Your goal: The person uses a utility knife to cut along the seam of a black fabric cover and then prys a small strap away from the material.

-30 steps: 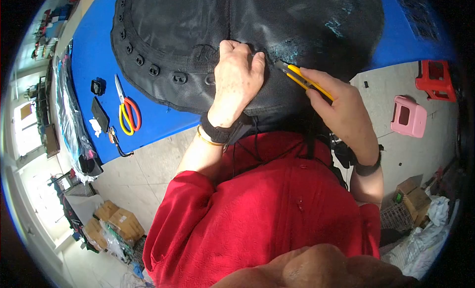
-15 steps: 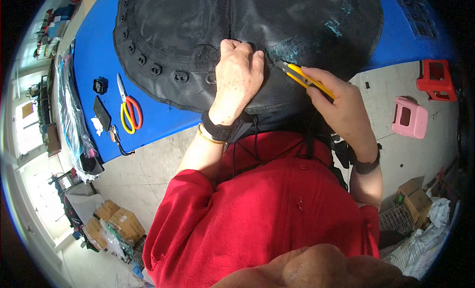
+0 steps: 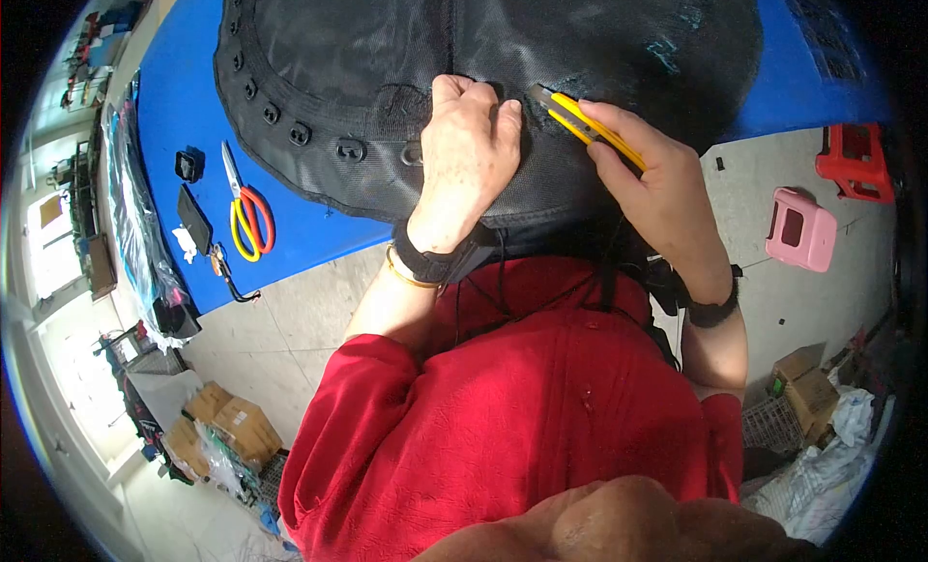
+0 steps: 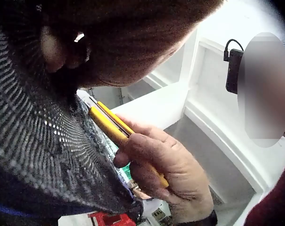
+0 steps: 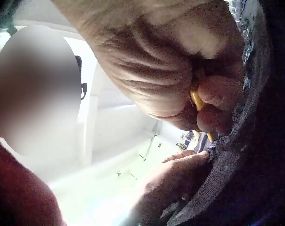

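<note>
A large rounded piece of black mesh fabric (image 3: 329,55), with a row of black eyelets along its left edge, lies across the blue table (image 3: 309,258). Near the fabric's centre seam, my left hand (image 3: 466,161) grips the mesh with curled fingers, its fingertips mostly hidden under the knuckles. My right hand (image 3: 667,190) holds a yellow utility knife (image 3: 594,127), thumb and fingers around the handle. The blade points left and away from me, over a patch of frayed teal threads (image 3: 570,84) just right of the left hand. In the left wrist view the knife (image 4: 109,125) reaches toward the fabric's surface.
Scissors (image 3: 253,224) with red and yellow handles lie on the table's left side, near a small black case (image 3: 189,166) and a dark flat object (image 3: 194,219). Pink (image 3: 800,230) and red (image 3: 855,164) plastic stools stand on the floor at right.
My right hand and the utility knife have moved slightly away from my body, the blade going farther up the mesh. The left hand has stayed at nearly the same spot.
</note>
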Demonstrator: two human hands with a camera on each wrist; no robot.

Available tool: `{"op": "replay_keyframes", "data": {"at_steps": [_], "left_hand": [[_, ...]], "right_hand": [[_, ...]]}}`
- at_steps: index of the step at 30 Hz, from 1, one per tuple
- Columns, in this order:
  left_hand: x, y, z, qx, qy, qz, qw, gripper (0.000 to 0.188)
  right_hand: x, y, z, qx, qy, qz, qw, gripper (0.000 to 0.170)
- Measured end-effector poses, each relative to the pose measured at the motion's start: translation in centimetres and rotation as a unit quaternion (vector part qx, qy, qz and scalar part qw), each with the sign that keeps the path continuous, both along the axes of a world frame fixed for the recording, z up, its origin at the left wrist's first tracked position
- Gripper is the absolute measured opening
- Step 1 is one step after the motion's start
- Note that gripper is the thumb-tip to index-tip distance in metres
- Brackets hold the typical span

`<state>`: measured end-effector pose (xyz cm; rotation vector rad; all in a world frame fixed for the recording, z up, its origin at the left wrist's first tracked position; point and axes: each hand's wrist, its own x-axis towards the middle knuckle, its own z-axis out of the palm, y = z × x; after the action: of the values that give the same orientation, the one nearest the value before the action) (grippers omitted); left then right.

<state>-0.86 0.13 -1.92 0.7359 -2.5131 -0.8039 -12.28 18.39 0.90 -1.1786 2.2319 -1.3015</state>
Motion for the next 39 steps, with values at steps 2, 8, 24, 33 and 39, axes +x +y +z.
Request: {"op": "replay_keyframes", "data": {"at_steps": [2, 8, 24, 33, 39], "left_hand": [[0.0, 0.1, 0.2, 0.008, -0.006, 0.006, 1.0, 0.023], [0.0, 0.1, 0.1, 0.01, -0.009, 0.01, 1.0, 0.023], [0.0, 0.2, 0.1, 0.006, -0.012, 0.018, 1.0, 0.03], [0.1, 0.1, -0.1, -0.011, -0.016, 0.013, 1.0, 0.031], [0.2, 0.0, -0.3, -0.015, -0.016, 0.005, 1.0, 0.028]], "right_hand": [[0.0, 0.0, -0.2, 0.005, 0.003, -0.001, 1.0, 0.034], [0.0, 0.6, 0.2, 0.027, -0.027, 0.014, 0.999, 0.034], [1.5, 2.7, 1.1, 0.048, -0.01, 0.025, 0.999, 0.035], [1.4, 2.9, 0.9, 0.024, -0.023, 0.028, 0.999, 0.034], [1.0, 2.2, 1.1, 0.029, 0.002, 0.006, 1.0, 0.033]]}}
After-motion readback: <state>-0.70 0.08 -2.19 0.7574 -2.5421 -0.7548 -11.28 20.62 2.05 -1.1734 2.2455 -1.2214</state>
